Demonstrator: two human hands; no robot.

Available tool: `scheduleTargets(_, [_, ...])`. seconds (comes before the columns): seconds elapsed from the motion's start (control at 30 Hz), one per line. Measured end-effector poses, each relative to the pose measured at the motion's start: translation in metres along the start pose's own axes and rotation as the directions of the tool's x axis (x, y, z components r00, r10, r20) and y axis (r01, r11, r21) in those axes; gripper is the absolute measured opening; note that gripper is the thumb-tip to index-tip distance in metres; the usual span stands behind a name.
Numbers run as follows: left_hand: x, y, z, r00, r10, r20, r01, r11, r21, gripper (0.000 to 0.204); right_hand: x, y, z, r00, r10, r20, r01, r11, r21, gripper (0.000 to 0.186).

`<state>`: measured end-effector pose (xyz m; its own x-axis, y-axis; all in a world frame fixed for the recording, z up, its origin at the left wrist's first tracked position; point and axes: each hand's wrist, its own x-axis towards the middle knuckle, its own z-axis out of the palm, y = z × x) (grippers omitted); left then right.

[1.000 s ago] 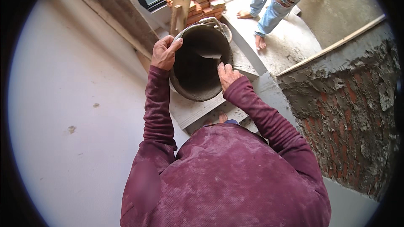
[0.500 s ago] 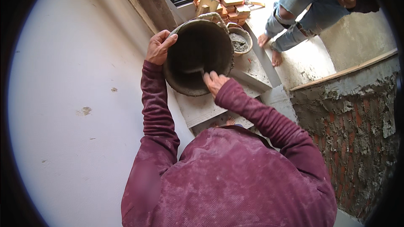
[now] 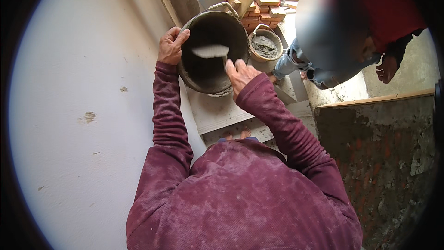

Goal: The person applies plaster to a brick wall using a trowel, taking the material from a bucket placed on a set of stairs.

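Gripping the left rim of a large, dark, round, mortar-crusted bucket [image 3: 198, 75] with the left hand [image 3: 171, 46], pinching the edge between thumb and fingers. Curling the fingers of the right hand [image 3: 243, 78] around the mostly hidden handle of a pale, flat-bladed trowel [image 3: 210, 51], blurred by motion. Reaching in from the bucket's right side, holding the blade across its open mouth; not telling from this view of any contact with the inner wall. Having the bucket in front of the body, beyond the bare feet [image 3: 245, 133] and over pale steps [image 3: 215, 115], with its base hidden. Wearing a dusty maroon long-sleeved top [image 3: 259, 194].

Having a small, pale, round bucket [image 3: 266, 59] of wet grey mortar [image 3: 265, 46] just to the right, and a stack of orange-red bricks [image 3: 268, 11] farther off. Standing beside a smooth white wall [image 3: 83, 157] on the left, with a rough, mortar-smeared brick wall [image 3: 379, 166] at near right. Sharing the far right with a co-worker in a red top [image 3: 388, 11] and ripped blue jeans [image 3: 296, 62].
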<state>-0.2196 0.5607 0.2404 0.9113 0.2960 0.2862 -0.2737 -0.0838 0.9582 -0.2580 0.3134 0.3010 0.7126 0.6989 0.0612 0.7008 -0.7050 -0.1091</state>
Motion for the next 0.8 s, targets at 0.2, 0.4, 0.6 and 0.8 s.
scheduleTargets(0.2, [0.01, 0.0, -0.006, 0.998, 0.021, -0.051, -0.022, 1.0, -0.02, 0.023, 0.0, 0.014, 0.025, 0.964, -0.062, 0.26, 0.062, 0.998, 0.005, 0.034])
scheduleTargets(0.4, [0.01, 0.0, -0.015, 0.998, -0.032, -0.046, 0.033, 0.999, 0.027, 0.027, 0.045, 0.008, 0.006, 0.998, -0.047, -0.035, 0.047, 0.999, 0.015, 0.041])
scheduleTargets(0.6, [0.012, -0.003, -0.02, 0.99, 0.03, -0.135, -0.018, 0.996, 0.093, 0.03, 0.043, 0.007, 0.058, 0.986, -0.003, 0.165, 0.0, 1.0, 0.017, 0.039])
scheduleTargets(0.8, [0.016, 0.005, -0.006, 0.98, 0.046, -0.195, 0.024, 0.94, 0.341, 0.034, 0.06, 0.007, 0.04, 0.989, -0.019, -0.144, 0.037, 0.992, 0.122, 0.031])
